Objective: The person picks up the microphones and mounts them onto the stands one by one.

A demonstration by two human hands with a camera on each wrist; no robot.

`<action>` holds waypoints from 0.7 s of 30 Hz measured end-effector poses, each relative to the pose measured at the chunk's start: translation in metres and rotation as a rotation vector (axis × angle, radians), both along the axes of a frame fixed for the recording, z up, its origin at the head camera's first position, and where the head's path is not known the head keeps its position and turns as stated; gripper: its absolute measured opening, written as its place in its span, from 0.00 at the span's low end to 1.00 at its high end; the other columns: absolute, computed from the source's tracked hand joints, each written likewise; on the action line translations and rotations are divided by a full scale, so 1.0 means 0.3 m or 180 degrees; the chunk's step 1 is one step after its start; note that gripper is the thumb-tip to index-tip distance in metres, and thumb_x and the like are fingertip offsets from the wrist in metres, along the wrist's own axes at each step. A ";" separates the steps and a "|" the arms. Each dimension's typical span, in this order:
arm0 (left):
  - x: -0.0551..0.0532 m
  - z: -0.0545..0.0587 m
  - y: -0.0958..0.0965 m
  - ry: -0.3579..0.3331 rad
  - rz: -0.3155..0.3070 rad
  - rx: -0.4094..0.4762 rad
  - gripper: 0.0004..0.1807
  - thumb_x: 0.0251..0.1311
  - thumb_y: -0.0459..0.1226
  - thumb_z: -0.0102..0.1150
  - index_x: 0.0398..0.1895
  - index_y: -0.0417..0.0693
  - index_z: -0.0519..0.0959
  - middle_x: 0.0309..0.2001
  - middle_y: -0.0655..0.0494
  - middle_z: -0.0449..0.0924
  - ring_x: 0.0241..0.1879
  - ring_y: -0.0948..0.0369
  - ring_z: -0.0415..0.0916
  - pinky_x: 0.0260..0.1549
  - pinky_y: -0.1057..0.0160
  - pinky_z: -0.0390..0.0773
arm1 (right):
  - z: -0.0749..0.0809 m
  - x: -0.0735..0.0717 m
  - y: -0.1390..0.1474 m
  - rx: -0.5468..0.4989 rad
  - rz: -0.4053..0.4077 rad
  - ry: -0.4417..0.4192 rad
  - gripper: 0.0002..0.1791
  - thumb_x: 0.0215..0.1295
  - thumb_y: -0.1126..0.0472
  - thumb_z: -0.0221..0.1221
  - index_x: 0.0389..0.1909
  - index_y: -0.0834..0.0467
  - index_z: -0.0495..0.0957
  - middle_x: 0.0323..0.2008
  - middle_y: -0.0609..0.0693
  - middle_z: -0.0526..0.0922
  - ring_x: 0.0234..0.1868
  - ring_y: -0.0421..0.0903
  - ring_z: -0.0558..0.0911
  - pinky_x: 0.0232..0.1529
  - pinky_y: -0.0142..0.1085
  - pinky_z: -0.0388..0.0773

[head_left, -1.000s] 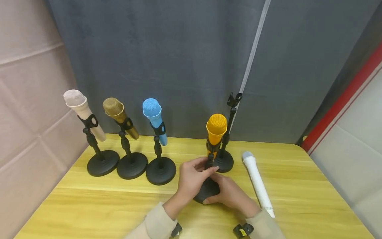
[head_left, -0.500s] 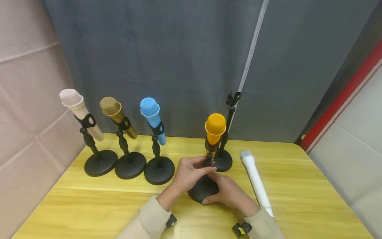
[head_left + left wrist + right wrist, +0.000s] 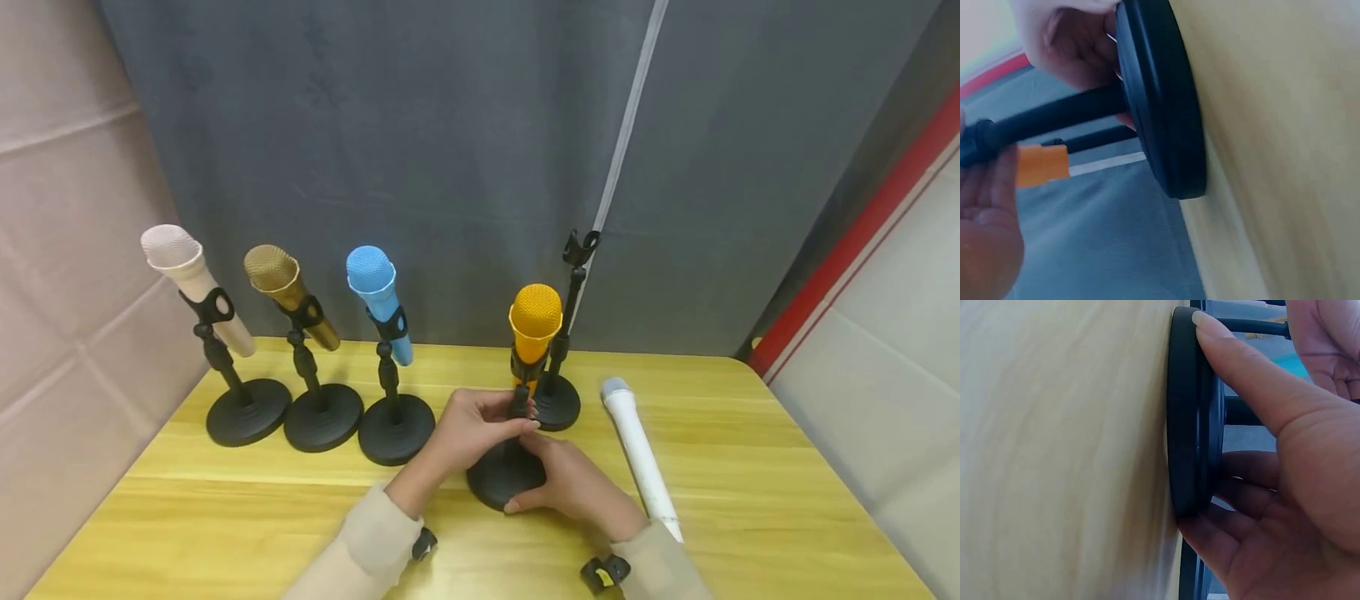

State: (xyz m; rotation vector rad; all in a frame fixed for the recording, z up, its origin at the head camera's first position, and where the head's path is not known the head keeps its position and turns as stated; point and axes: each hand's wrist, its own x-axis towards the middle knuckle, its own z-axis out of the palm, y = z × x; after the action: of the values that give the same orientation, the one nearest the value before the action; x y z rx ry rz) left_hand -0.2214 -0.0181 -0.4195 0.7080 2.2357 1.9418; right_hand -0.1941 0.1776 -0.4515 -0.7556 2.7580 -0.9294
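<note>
An orange microphone [image 3: 536, 315] is clipped in a black desk microphone stand [image 3: 506, 477] at the front centre of the table. My left hand [image 3: 474, 432] grips the stand's upright pole below the clip, its fingers behind and thumb in front. In the left wrist view the pole [image 3: 1060, 115] runs from that hand to the thick round base [image 3: 1166, 94]. My right hand [image 3: 566, 477] holds the base by its right side. The right wrist view shows its thumb [image 3: 1260, 378] across the rim and its fingers around the far side. The base sits at the wooden surface.
Left of the hands stand a white microphone [image 3: 197, 279], a gold microphone [image 3: 283, 283] and a blue microphone [image 3: 380, 287], each on a black stand. Behind the orange one is a stand with a vacant clip [image 3: 581, 248]. A white microphone [image 3: 637, 450] lies on the right, beside the right wrist.
My left forearm has swung slightly left, and the held stand's base has shifted a little left. Both hands keep their hold. The whole head view has drifted slightly.
</note>
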 end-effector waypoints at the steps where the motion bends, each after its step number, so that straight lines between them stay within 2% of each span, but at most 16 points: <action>1: 0.005 0.000 -0.001 0.0025 0.0031 -0.0064 0.15 0.58 0.43 0.73 0.47 0.50 0.88 0.44 0.54 0.90 0.45 0.63 0.88 0.48 0.67 0.85 | -0.001 -0.002 0.000 0.0000 -0.0001 0.0007 0.56 0.44 0.38 0.77 0.75 0.52 0.65 0.69 0.52 0.76 0.66 0.50 0.78 0.65 0.51 0.75; 4: 0.024 -0.001 -0.008 0.0137 0.0138 -0.0385 0.17 0.60 0.50 0.71 0.51 0.57 0.87 0.49 0.58 0.89 0.49 0.61 0.87 0.51 0.61 0.85 | -0.003 -0.004 -0.002 -0.0023 -0.0023 0.0006 0.55 0.44 0.38 0.78 0.73 0.52 0.67 0.67 0.51 0.78 0.65 0.49 0.79 0.65 0.50 0.76; 6: 0.034 -0.004 -0.017 0.0240 0.0203 -0.0716 0.19 0.60 0.54 0.69 0.52 0.59 0.86 0.50 0.60 0.89 0.52 0.60 0.86 0.54 0.56 0.85 | -0.002 -0.003 -0.004 -0.0031 -0.0038 -0.0021 0.53 0.44 0.38 0.78 0.72 0.52 0.69 0.66 0.50 0.79 0.63 0.48 0.80 0.64 0.49 0.77; 8: 0.042 -0.006 -0.031 0.0275 0.0173 -0.1052 0.20 0.60 0.54 0.69 0.51 0.58 0.86 0.49 0.60 0.89 0.52 0.58 0.86 0.54 0.53 0.84 | 0.002 -0.001 -0.006 -0.0024 -0.0038 -0.0039 0.53 0.45 0.38 0.77 0.71 0.53 0.70 0.65 0.50 0.80 0.62 0.48 0.81 0.63 0.49 0.77; 12: 0.048 -0.017 -0.059 0.0306 -0.0087 -0.1768 0.21 0.60 0.49 0.71 0.54 0.53 0.85 0.50 0.58 0.88 0.53 0.57 0.84 0.53 0.56 0.83 | 0.015 0.003 -0.013 0.0043 0.0015 -0.0007 0.51 0.47 0.39 0.77 0.71 0.56 0.70 0.65 0.54 0.80 0.62 0.49 0.81 0.62 0.50 0.78; 15: 0.049 -0.028 -0.074 0.0385 -0.0311 -0.2204 0.29 0.57 0.46 0.73 0.63 0.53 0.80 0.58 0.57 0.84 0.57 0.58 0.82 0.56 0.58 0.81 | 0.027 0.007 -0.019 0.0123 0.0038 0.0072 0.49 0.47 0.41 0.77 0.68 0.60 0.73 0.64 0.57 0.80 0.61 0.51 0.82 0.62 0.51 0.78; 17: 0.051 -0.035 -0.079 0.0427 -0.0424 -0.2444 0.36 0.56 0.47 0.75 0.68 0.53 0.75 0.65 0.57 0.79 0.63 0.57 0.78 0.60 0.57 0.79 | 0.036 0.011 -0.022 0.0169 0.0031 0.0122 0.47 0.48 0.43 0.78 0.66 0.61 0.74 0.64 0.57 0.80 0.61 0.52 0.82 0.61 0.51 0.79; 21: 0.056 -0.046 -0.082 0.0476 -0.0540 -0.2726 0.44 0.53 0.47 0.77 0.74 0.54 0.69 0.73 0.57 0.70 0.69 0.55 0.72 0.65 0.55 0.76 | 0.056 0.028 -0.029 0.0183 -0.0097 0.0165 0.45 0.46 0.49 0.79 0.65 0.60 0.74 0.60 0.56 0.83 0.58 0.51 0.83 0.60 0.50 0.79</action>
State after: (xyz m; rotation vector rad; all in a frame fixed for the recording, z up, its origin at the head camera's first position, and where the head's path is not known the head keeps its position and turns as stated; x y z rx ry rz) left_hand -0.2045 -0.0426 -0.4333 0.8560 2.6333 0.7252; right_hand -0.1856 0.1689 -0.4347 -0.7405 2.8353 -0.8436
